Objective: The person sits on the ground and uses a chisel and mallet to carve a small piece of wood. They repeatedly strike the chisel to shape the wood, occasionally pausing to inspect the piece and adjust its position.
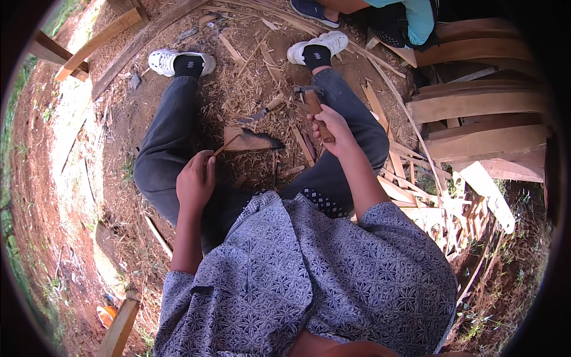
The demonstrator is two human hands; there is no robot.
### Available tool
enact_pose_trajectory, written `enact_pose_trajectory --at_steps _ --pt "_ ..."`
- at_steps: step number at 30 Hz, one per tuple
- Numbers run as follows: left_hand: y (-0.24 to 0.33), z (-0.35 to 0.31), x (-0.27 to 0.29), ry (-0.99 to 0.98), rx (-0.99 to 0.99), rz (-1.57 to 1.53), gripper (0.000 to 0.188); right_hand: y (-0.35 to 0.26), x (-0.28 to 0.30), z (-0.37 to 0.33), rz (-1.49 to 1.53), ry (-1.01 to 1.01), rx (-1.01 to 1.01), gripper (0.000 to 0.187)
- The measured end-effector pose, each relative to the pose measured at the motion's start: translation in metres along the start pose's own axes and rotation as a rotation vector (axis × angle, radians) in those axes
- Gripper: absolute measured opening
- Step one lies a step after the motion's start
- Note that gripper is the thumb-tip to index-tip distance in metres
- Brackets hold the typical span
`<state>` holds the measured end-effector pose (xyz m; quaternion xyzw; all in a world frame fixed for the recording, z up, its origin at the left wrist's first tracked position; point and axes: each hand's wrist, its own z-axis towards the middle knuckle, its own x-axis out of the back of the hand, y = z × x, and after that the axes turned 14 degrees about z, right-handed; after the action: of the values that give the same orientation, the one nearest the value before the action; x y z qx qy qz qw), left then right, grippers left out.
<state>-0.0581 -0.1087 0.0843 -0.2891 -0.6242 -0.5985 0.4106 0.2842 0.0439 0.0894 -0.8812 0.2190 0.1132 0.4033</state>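
Observation:
My left hand (196, 178) is closed round a thin brown rod (227, 144). Its far end reaches over a flat wooden block (244, 140) with a blackened right edge, lying on the ground between my legs. I cannot tell whether the rod touches the block. In my right hand (334, 130) is a hammer (313, 101) gripped by its wooden handle, its dark metal head raised near my right shin. Beyond the block a knife (262, 112) with a wooden handle lies on the wood shavings.
Shavings (238, 89) and thin wood strips cover the ground. Curved planks (482, 107) are stacked at the right, with pale offcuts (428, 202) below them. Long beams (143, 44) lie at the far left. Another person in a turquoise top (421, 21) sits at the far right.

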Motion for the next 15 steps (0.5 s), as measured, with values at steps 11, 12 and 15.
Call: enact_pose_trajectory --at_steps 11,12,15 --pt "-0.001 0.003 -0.005 0.020 0.006 0.093 0.017 -0.088 0.096 0.071 -0.065 0.214 0.247 0.012" --pt "-0.001 0.003 -0.005 0.021 0.010 0.104 0.017 -0.087 0.099 0.077 -0.082 0.261 0.275 0.014" --pt "-0.002 0.000 -0.002 0.041 0.013 0.143 0.016 -0.095 0.105 0.109 -0.214 0.381 0.344 0.023"
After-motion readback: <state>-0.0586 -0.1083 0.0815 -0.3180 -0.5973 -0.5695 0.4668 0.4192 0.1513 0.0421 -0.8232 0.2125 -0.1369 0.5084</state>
